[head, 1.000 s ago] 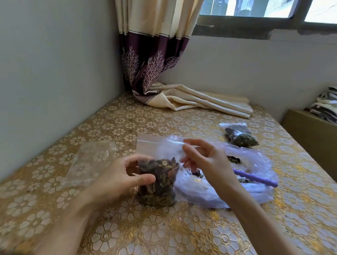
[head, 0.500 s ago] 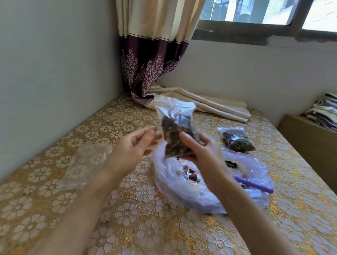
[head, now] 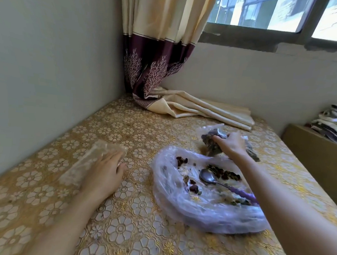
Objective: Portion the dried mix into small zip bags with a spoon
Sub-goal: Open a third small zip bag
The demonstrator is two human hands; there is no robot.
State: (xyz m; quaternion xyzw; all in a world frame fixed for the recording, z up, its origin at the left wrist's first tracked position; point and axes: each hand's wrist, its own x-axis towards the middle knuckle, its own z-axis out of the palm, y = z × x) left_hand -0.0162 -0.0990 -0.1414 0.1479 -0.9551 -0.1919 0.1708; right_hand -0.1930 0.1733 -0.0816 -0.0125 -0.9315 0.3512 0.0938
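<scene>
A large clear plastic bag [head: 204, 210] lies open on the table with scattered dried mix [head: 223, 173] inside. A metal spoon [head: 208, 177] with a purple handle rests in it. My right hand [head: 230, 145] reaches beyond the big bag and grips a filled small zip bag [head: 210, 144], low over the table beside another filled bag [head: 251, 152], which the hand partly hides. My left hand [head: 103, 172] lies with its fingers on a stack of empty small zip bags [head: 90, 160] at the left.
The table wears a gold floral cloth [head: 138, 224]. A curtain [head: 162, 48] hangs in the far corner, its hem [head: 204, 109] spread over the tabletop. A wall runs along the left. A wooden cabinet [head: 315, 156] with folded cloths stands at the right.
My right hand carried the filled small bag from mid-air in front of me to the far side of the big bag. My left hand let go and dropped onto the empty bags.
</scene>
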